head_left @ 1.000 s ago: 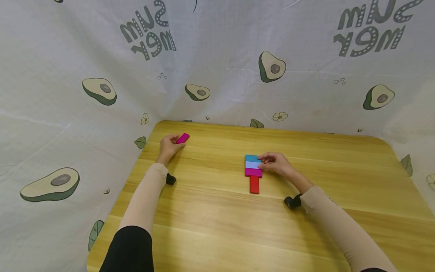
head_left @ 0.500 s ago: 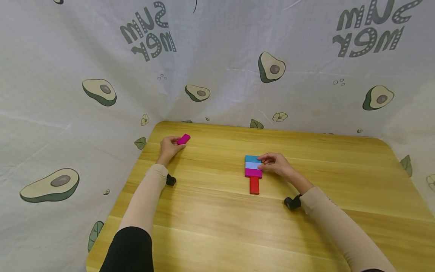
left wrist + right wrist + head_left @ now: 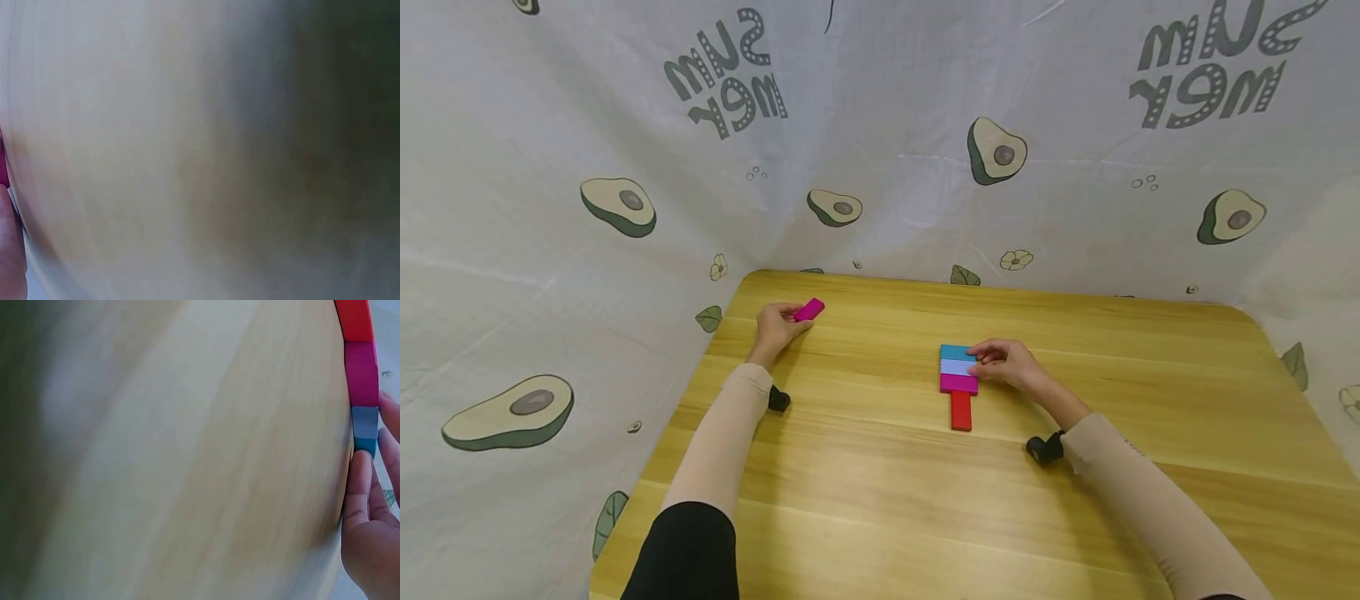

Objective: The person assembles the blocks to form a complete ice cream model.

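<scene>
My left hand (image 3: pixel 775 328) pinches a magenta block (image 3: pixel 809 310) over the far left part of the table. Only a sliver of that hand and block shows in the left wrist view. Toward the middle, flat blocks lie in a row: a teal block (image 3: pixel 955 352) farthest away, then a light blue block (image 3: pixel 953 367) and a second magenta block (image 3: pixel 955 382), side by side. A red block (image 3: pixel 961 410) points toward me from the magenta one, like a stem. My right hand (image 3: pixel 1006 363) touches the right ends of the teal and light blue blocks with its fingertips.
The wooden table (image 3: pixel 880 500) has rounded far corners. A white curtain (image 3: pixel 895 100) printed with avocados hangs behind it and along the left side. A small black device is worn at each wrist.
My left hand has drifted slightly to the right with the magenta block. The right hand stays at the row of blocks. The whole head view has shifted down a little.
</scene>
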Demonstrator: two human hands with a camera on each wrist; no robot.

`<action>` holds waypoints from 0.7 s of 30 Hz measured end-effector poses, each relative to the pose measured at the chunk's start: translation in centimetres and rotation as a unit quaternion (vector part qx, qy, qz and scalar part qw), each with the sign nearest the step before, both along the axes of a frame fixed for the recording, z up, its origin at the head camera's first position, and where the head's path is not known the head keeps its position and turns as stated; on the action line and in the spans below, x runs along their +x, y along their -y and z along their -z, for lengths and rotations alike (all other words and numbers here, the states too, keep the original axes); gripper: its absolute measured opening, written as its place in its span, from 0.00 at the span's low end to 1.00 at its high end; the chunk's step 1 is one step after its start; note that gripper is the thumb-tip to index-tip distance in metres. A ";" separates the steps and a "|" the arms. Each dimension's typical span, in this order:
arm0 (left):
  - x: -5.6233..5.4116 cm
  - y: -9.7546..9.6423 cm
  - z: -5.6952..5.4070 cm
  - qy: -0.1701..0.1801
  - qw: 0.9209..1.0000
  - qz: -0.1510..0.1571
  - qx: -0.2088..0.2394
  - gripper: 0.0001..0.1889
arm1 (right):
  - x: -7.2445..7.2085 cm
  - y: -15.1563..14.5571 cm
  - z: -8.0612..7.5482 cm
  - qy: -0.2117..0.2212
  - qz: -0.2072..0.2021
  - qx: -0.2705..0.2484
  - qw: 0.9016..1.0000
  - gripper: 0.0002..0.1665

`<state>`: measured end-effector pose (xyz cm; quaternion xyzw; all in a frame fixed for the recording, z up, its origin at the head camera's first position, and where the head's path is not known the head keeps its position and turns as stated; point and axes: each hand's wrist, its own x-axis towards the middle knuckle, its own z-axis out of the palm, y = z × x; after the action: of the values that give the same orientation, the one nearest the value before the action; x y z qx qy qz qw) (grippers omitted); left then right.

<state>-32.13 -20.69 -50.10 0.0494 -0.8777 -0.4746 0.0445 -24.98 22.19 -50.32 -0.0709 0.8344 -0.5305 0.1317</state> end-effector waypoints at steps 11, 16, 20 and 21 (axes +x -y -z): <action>-0.2 -0.7 0.0 0.003 1.000 0.022 -0.006 0.20 | 0.5 0.2 -1.0 0.005 -0.011 -0.020 1.000 0.23; -0.3 -0.9 0.1 0.009 1.000 0.029 -0.003 0.21 | 0.9 0.5 -2.0 0.007 -0.013 -0.024 1.000 0.22; -0.3 -1.2 0.0 0.011 0.999 0.037 -0.009 0.20 | 0.4 0.1 -1.0 0.005 -0.011 -0.021 1.000 0.22; -0.3 -1.3 0.0 0.011 0.999 0.039 -0.009 0.21 | 0.3 0.0 -0.7 0.005 -0.011 -0.020 1.000 0.23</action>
<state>-32.45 -19.38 -50.11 0.0199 -0.8838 -0.4671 0.0166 -24.66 22.20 -49.63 -0.0798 0.8224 -0.5457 0.1398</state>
